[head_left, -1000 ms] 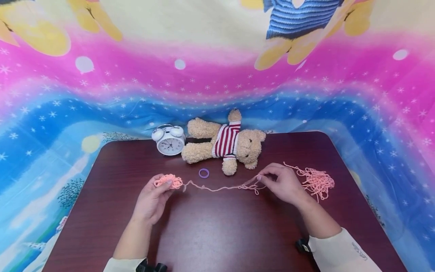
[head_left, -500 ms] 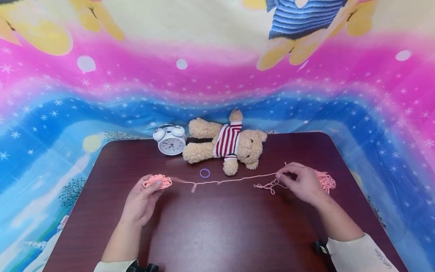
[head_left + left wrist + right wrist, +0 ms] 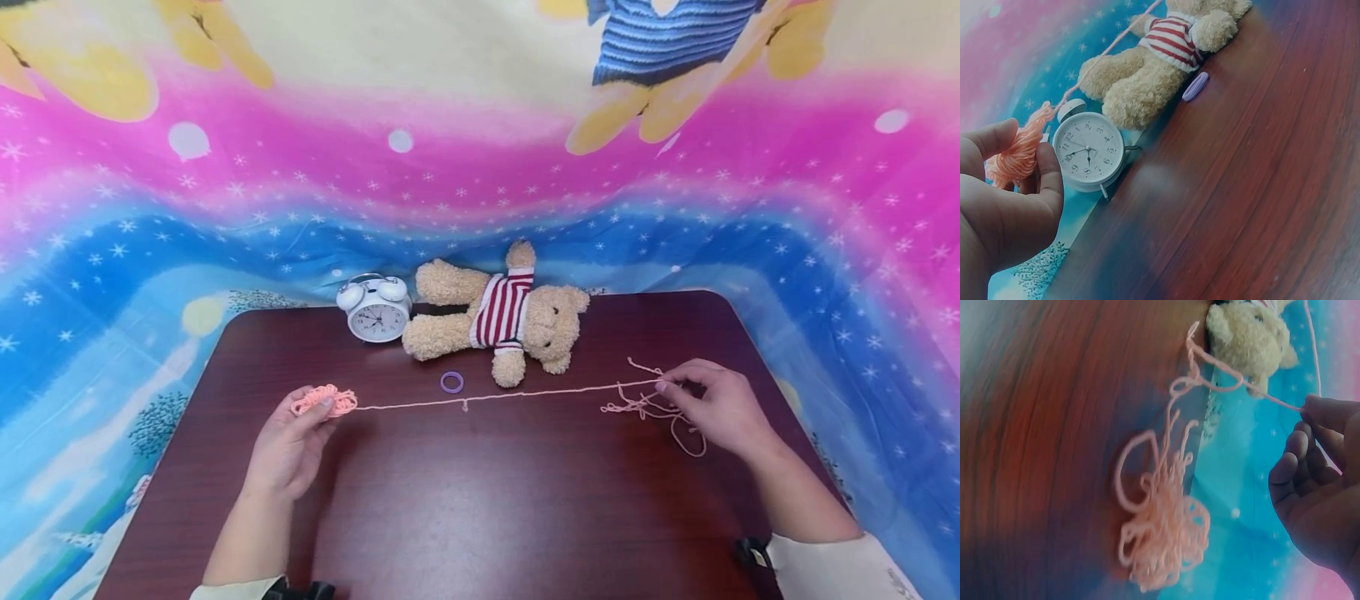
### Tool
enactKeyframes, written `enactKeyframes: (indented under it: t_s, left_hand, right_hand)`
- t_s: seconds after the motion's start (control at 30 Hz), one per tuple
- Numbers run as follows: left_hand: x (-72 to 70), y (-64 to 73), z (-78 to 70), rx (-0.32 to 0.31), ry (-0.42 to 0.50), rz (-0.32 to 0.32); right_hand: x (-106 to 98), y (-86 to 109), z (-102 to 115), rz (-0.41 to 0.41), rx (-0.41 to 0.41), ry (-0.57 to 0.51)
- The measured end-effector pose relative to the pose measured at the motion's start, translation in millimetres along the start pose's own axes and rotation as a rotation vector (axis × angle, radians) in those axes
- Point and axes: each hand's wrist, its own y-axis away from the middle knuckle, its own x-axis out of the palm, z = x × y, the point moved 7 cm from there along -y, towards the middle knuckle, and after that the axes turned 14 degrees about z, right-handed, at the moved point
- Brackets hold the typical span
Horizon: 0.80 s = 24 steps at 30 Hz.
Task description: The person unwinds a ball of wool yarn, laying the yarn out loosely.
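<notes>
My left hand (image 3: 288, 450) pinches a small bundle of peach yarn (image 3: 325, 401) between thumb and fingers. From the bundle a single yarn strand (image 3: 420, 404) runs taut across to my right hand (image 3: 716, 408), with a small kink along it. Thumb and index fingertip of the right hand pinch that strand. Below the right hand, loose loops of yarn (image 3: 645, 406) hang in the head view. In the right wrist view these loops lead down to a tangled yarn heap (image 3: 1163, 537), mostly hidden behind the hand in the head view.
A white alarm clock (image 3: 377, 310) stands at the back of the dark wooden table (image 3: 465, 500). Beside it lies a teddy bear (image 3: 498, 312) in a striped shirt. A purple ring (image 3: 452, 382) lies in front of the bear. A printed cloth (image 3: 480, 192) hangs behind the table.
My hands have moved apart, the left with its bundle to the left, the right to the right. The slack strand between them has pulled straight, and the right hand now covers the yarn heap.
</notes>
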Motion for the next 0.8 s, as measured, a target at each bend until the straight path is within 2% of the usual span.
enactKeyframes:
  t_s: [0.17,0.47,0.67,0.8]
  left_hand:
    - [-7.1,4.1,-5.6,0.008,0.0,-0.002]
    - [-17.8,7.4,-13.7,0.045,0.051,-0.003]
    - [-23.4,9.9,-18.7,0.068,0.075,0.012]
    - [-26.7,11.5,-22.0,0.092,0.099,0.022]
  right_hand:
    - [-9.4,9.7,-18.8,0.026,0.064,-0.01]
    - [-32.1,25.5,-54.0,-0.04,0.087,-0.005]
    - [-50.4,37.7,-82.3,-0.044,0.207,0.032]
    - [-58.5,45.1,-98.8,-0.006,0.289,0.067]
